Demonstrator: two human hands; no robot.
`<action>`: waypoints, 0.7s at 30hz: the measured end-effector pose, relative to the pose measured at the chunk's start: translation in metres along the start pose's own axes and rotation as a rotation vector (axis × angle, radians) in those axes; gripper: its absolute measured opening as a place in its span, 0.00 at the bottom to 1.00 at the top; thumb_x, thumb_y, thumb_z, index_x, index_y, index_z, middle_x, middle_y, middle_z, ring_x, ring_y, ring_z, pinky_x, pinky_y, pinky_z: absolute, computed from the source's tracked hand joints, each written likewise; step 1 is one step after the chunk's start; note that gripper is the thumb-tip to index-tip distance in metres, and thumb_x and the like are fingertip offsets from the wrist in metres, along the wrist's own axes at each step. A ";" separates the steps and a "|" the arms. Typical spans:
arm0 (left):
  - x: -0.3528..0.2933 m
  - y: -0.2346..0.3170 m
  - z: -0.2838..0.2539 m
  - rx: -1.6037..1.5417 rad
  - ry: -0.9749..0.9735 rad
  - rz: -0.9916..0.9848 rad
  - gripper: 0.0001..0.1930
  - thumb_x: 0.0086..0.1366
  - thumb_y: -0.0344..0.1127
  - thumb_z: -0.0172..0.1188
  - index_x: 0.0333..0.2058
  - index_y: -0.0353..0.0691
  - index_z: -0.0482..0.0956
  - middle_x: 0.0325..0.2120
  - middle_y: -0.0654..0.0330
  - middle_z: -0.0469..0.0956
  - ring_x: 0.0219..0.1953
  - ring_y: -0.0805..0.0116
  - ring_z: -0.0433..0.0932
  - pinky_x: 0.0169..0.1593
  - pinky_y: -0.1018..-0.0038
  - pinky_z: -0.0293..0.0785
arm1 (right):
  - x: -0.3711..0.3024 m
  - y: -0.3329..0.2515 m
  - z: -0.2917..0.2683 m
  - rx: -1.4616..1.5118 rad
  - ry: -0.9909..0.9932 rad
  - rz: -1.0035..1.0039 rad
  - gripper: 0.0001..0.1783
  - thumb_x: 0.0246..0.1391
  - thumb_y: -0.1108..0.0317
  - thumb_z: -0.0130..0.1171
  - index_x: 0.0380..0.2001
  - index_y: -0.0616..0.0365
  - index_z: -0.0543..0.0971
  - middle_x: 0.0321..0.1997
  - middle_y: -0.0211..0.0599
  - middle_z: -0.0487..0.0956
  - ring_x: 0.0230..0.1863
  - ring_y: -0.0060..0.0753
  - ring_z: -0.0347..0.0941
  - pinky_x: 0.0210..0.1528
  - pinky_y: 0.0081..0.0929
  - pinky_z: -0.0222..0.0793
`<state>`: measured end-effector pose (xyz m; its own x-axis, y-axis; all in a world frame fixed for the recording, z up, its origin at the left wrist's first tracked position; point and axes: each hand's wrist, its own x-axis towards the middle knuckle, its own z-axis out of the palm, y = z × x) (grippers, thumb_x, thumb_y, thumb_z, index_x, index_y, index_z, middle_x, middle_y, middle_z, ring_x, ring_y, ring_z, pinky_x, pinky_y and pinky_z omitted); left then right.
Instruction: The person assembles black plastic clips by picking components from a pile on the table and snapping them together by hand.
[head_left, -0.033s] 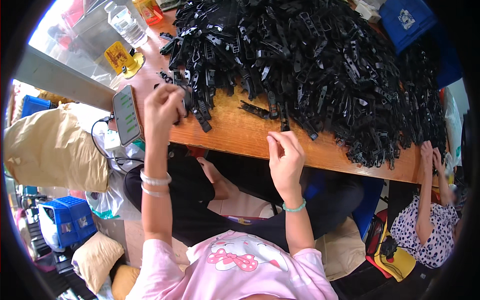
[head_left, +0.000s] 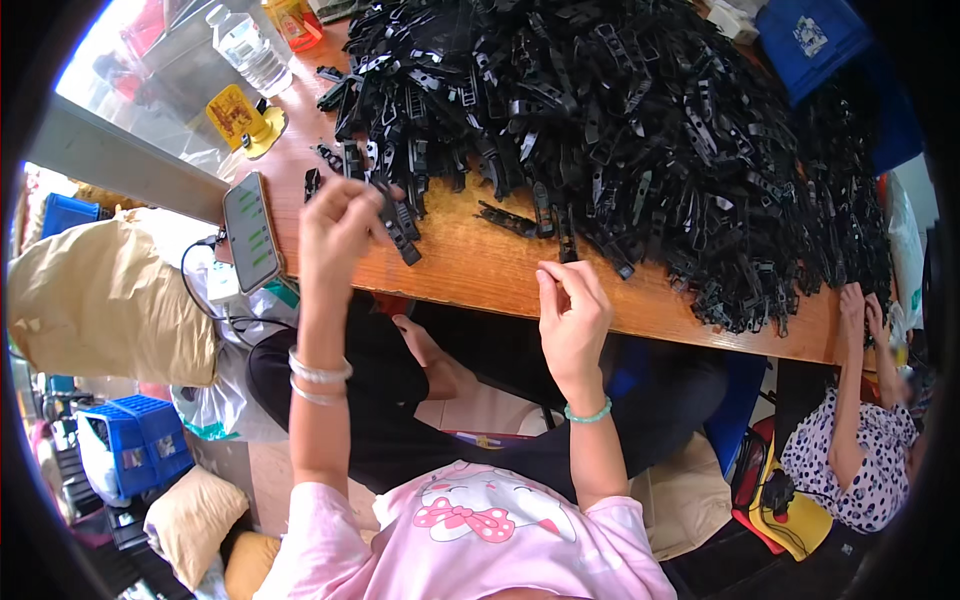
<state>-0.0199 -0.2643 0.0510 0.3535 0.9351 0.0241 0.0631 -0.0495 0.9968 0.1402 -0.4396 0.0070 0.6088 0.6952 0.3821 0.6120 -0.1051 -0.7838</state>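
Note:
My left hand (head_left: 343, 228) is over the table's near left part, with fingers curled and somewhat blurred. Dark clip-like parts lie just beyond its fingertips; whether it pinches one is hidden. My right hand (head_left: 576, 312) is at the table's front edge, thumb and forefinger pressed together; anything between them is too small to make out. Right beyond its knuckles is a narrow black plastic clip (head_left: 567, 235). A big heap of black plastic clip-like parts (head_left: 600, 130) covers most of the table. One loose black part (head_left: 507, 219) lies at the heap's near edge, between my hands.
A phone (head_left: 253, 232) leans at the wooden table's (head_left: 450, 270) left edge, near a yellow stand (head_left: 243, 120) and a water bottle (head_left: 249, 50). A blue crate (head_left: 812, 45) stands at the far right. Another person's hands (head_left: 861, 308) reach the heap's right end.
My left hand has moved slightly right and nearer to me, uncovering small black parts to its left. My right hand has hardly moved.

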 end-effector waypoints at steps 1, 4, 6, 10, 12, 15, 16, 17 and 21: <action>-0.014 0.002 0.011 -0.025 -0.046 -0.036 0.03 0.59 0.27 0.54 0.29 0.33 0.73 0.20 0.64 0.76 0.17 0.82 0.70 0.20 0.86 0.61 | 0.000 0.000 -0.001 -0.039 0.014 0.005 0.04 0.49 0.77 0.60 0.30 0.61 0.78 0.27 0.36 0.73 0.19 0.35 0.69 0.23 0.28 0.63; -0.045 -0.007 0.042 -0.140 -0.134 -0.146 0.08 0.56 0.24 0.57 0.36 0.34 0.74 0.21 0.68 0.72 0.19 0.84 0.68 0.20 0.88 0.59 | -0.003 0.001 -0.013 -0.108 0.083 0.003 0.04 0.48 0.78 0.60 0.30 0.61 0.78 0.27 0.35 0.73 0.18 0.34 0.69 0.22 0.27 0.63; -0.060 -0.008 0.060 -0.174 -0.123 -0.181 0.15 0.55 0.22 0.58 0.43 0.32 0.73 0.25 0.66 0.72 0.19 0.83 0.68 0.21 0.87 0.61 | -0.009 0.007 -0.026 -0.140 0.173 0.011 0.04 0.49 0.78 0.59 0.31 0.61 0.78 0.27 0.34 0.73 0.18 0.29 0.67 0.22 0.25 0.62; -0.067 -0.023 0.065 -0.057 -0.419 -0.324 0.23 0.57 0.24 0.59 0.52 0.29 0.68 0.29 0.61 0.75 0.26 0.78 0.75 0.27 0.84 0.70 | -0.027 0.033 -0.067 -0.285 0.350 0.031 0.04 0.51 0.79 0.57 0.32 0.63 0.78 0.30 0.38 0.74 0.21 0.27 0.68 0.22 0.23 0.63; -0.074 -0.021 0.074 -0.349 -0.485 -0.343 0.21 0.57 0.23 0.58 0.51 0.26 0.69 0.29 0.60 0.75 0.26 0.75 0.76 0.29 0.82 0.73 | -0.028 0.048 -0.083 -0.380 0.381 0.040 0.05 0.51 0.79 0.57 0.33 0.63 0.78 0.31 0.38 0.73 0.27 0.33 0.71 0.28 0.27 0.67; -0.080 -0.022 0.081 -0.380 -0.585 -0.381 0.20 0.57 0.23 0.60 0.48 0.24 0.70 0.31 0.58 0.75 0.28 0.74 0.76 0.31 0.80 0.75 | -0.013 0.054 -0.095 -0.430 0.398 0.018 0.06 0.50 0.78 0.58 0.33 0.62 0.78 0.31 0.38 0.73 0.29 0.36 0.72 0.29 0.30 0.68; -0.082 -0.023 0.083 -0.367 -0.629 -0.393 0.19 0.56 0.23 0.61 0.47 0.24 0.70 0.33 0.57 0.74 0.28 0.74 0.76 0.31 0.80 0.75 | -0.005 0.056 -0.096 -0.536 0.402 -0.043 0.06 0.49 0.77 0.59 0.33 0.61 0.78 0.31 0.37 0.73 0.30 0.37 0.72 0.30 0.30 0.68; -0.085 -0.023 0.086 -0.367 -0.622 -0.394 0.19 0.55 0.23 0.63 0.45 0.25 0.72 0.30 0.59 0.73 0.27 0.76 0.74 0.30 0.81 0.73 | 0.001 0.058 -0.097 -0.642 0.405 -0.105 0.06 0.49 0.76 0.60 0.32 0.60 0.78 0.31 0.37 0.72 0.30 0.38 0.73 0.30 0.31 0.68; -0.093 -0.031 0.093 -0.265 -0.619 -0.274 0.17 0.53 0.23 0.65 0.43 0.29 0.75 0.25 0.65 0.69 0.22 0.79 0.69 0.27 0.83 0.67 | 0.016 0.056 -0.092 -0.659 0.429 -0.024 0.05 0.48 0.74 0.61 0.30 0.58 0.76 0.33 0.35 0.72 0.31 0.39 0.73 0.29 0.32 0.69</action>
<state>0.0316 -0.3826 0.0104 0.8257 0.5281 -0.1982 0.0242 0.3179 0.9478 0.2306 -0.4998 0.0137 0.6511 0.3814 0.6562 0.7191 -0.5866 -0.3726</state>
